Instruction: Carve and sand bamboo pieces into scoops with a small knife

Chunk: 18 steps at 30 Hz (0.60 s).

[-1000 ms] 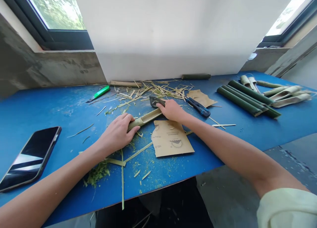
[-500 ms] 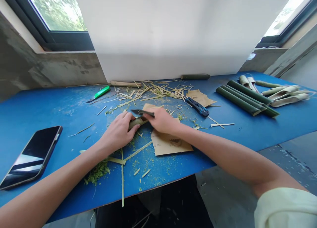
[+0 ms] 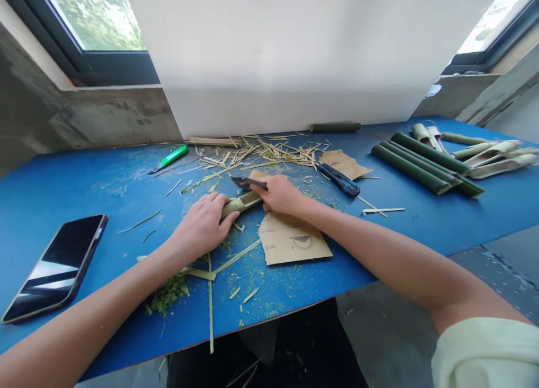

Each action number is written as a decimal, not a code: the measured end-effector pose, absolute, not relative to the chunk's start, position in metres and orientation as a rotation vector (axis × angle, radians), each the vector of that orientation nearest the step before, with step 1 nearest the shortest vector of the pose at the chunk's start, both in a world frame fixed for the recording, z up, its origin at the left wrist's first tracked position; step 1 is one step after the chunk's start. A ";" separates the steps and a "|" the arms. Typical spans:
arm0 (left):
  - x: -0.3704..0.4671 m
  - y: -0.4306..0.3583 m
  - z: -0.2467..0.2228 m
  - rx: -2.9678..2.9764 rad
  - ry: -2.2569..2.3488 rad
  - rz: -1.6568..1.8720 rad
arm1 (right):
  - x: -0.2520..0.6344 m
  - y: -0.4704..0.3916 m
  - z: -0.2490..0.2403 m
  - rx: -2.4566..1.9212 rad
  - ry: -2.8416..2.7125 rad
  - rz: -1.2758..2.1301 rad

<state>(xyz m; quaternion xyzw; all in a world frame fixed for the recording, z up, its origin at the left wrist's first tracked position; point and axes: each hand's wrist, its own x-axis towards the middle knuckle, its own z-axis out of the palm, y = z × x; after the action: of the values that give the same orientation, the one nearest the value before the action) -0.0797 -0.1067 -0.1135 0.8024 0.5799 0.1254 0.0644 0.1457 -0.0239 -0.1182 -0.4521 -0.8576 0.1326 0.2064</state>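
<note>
Head view: phone point(image 3: 54, 267), green knife point(image 3: 173, 155), cutter point(image 3: 340, 180) and strips point(image 3: 273, 152) lie around the blue table point(image 3: 404, 242); the right hand point(image 3: 281, 194) hides part of the sandpaper point(image 3: 297, 249). The bamboo point(image 3: 233, 206), pale green with an open hollow, is mid-table. The left hand's point(image 3: 206, 217) fingers grip 1 end; the right's are closed on a dark blade point(image 3: 248, 183).

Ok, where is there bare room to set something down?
Bare patches: between the green bamboo pieces and right forearm; beyond the phone, left of the green knife. Crowded: around the left hand and right hand, with shavings and the brown sheet close by, and the heaped strips behind.
</note>
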 end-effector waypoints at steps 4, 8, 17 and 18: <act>-0.081 -0.107 -0.113 2.396 1.740 0.403 | 0.159 -0.011 -0.117 -1.560 -2.238 0.282; -0.081 -0.107 -0.113 2.415 1.753 0.393 | 0.155 -0.029 -0.118 -1.048 -2.367 0.389; -0.080 -0.107 -0.115 2.404 1.733 0.423 | 0.154 -0.032 -0.112 -1.240 -2.363 0.338; -0.080 -0.107 -0.116 2.415 1.725 0.434 | 0.150 -0.037 -0.113 -1.111 -2.380 0.383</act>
<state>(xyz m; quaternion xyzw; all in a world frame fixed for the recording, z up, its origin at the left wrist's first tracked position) -0.0802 -0.1071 -0.1155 0.8031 0.5738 0.1442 0.0709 0.1504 -0.0368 -0.1127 -0.4064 -0.8701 0.1400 0.2412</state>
